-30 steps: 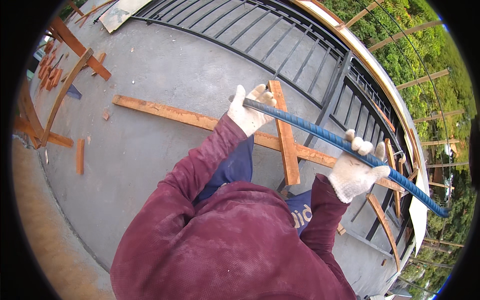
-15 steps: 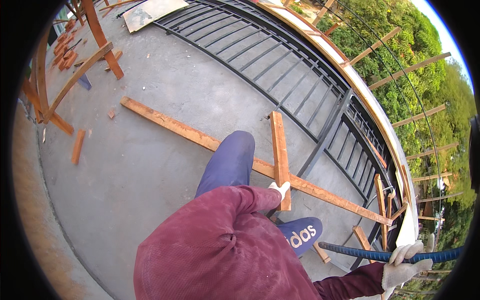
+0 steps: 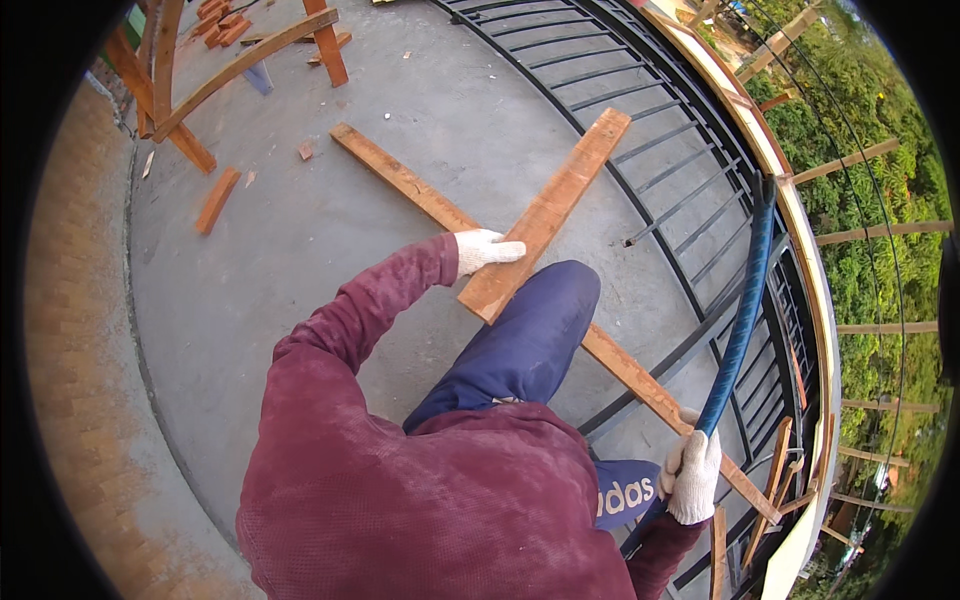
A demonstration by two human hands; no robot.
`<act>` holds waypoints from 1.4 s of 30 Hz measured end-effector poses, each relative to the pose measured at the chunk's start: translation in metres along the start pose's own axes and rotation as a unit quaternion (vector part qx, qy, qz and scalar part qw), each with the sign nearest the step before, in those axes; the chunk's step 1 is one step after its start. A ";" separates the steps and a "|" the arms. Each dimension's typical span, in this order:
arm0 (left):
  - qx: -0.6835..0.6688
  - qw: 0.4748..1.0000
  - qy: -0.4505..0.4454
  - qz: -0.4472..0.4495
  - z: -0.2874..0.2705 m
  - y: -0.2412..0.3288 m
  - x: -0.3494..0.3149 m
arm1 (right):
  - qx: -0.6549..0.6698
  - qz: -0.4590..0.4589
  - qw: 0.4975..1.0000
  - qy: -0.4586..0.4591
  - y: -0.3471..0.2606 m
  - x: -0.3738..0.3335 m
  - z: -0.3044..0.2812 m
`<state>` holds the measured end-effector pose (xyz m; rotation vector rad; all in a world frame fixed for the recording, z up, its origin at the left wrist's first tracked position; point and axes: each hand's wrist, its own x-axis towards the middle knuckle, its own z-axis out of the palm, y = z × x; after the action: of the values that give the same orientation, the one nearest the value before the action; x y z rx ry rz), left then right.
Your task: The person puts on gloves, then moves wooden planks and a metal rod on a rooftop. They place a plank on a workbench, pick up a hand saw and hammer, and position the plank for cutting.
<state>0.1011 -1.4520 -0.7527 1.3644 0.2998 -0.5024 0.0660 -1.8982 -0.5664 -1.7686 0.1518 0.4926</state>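
Observation:
My left hand (image 3: pixel 488 251), in a white knit glove, is closed on the lower part of a short wooden board (image 3: pixel 555 210). That board is raised at a slant above my bent knee, its far end pointing up and right. At the right, my gloved right hand (image 3: pixel 694 470) is wrapped around a blue ribbed metal bar (image 3: pixel 742 310), which stands up with its far end near the railing. Below both runs a long wooden beam (image 3: pixel 400 185), lying diagonally across the floor and passing under my leg.
A black metal railing (image 3: pixel 660 130) lies along the right, beside a low ledge (image 3: pixel 790 200) with trees beyond. Wooden offcuts (image 3: pixel 775 480) lean near my right hand. Wooden supports (image 3: pixel 160 90), bricks (image 3: pixel 222 22) and a small block (image 3: pixel 217 200) are at the far left on the concrete floor (image 3: pixel 270 330).
My left hand has shifted left with the board, which now tilts to the right and shows its wide face. My right hand has come in from the far right, swinging the blue bar upright.

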 end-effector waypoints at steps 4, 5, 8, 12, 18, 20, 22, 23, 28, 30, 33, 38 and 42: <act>0.029 0.997 0.069 0.006 -0.087 -0.092 -0.006 | -0.262 -0.054 0.963 -0.010 -0.014 0.048 0.006; -0.001 0.995 0.095 -0.016 -0.099 -0.115 -0.008 | -0.282 -0.016 0.959 -0.020 -0.040 0.054 0.023; -0.048 0.986 0.154 -0.031 -0.135 -0.177 -0.009 | -0.368 0.003 0.923 -0.116 -0.083 0.085 0.057; 0.005 0.972 0.233 -0.017 -0.164 -0.217 -0.002 | -0.575 -0.124 0.791 -0.167 -0.091 0.140 0.078; 0.055 0.949 0.306 0.056 -0.158 -0.212 -0.016 | -0.639 -0.194 0.696 -0.264 -0.136 0.184 0.176; 0.056 0.948 0.309 0.060 -0.156 -0.205 -0.020 | -0.694 -0.224 0.617 -0.294 -0.151 0.203 0.210; 0.052 0.948 0.309 0.059 -0.154 -0.205 -0.019 | -0.752 -0.186 0.571 -0.272 -0.170 0.210 0.252; 0.059 0.947 0.312 0.058 -0.152 -0.204 -0.017 | -0.780 -0.209 0.528 -0.263 -0.170 0.224 0.265; 0.074 0.938 0.334 0.051 -0.155 -0.216 -0.004 | -0.845 -0.213 0.406 -0.274 -0.191 0.249 0.348; 0.085 0.935 0.336 0.070 -0.156 -0.222 -0.004 | -0.860 -0.207 0.375 -0.277 -0.196 0.250 0.380; 0.084 0.935 0.341 0.058 -0.151 -0.209 -0.011 | -0.875 -0.206 0.336 -0.282 -0.201 0.255 0.413; 0.066 0.934 0.348 0.046 -0.157 -0.209 -0.029 | -0.913 -0.209 0.228 -0.265 -0.210 0.221 0.485; 0.093 0.941 0.321 0.051 -0.158 -0.194 -0.023 | -0.930 -0.183 0.190 -0.254 -0.225 0.208 0.503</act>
<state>-0.0037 -1.3173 -0.9377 1.6975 0.7219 0.0207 0.2101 -1.3274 -0.5381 -3.3926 -2.4401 0.9395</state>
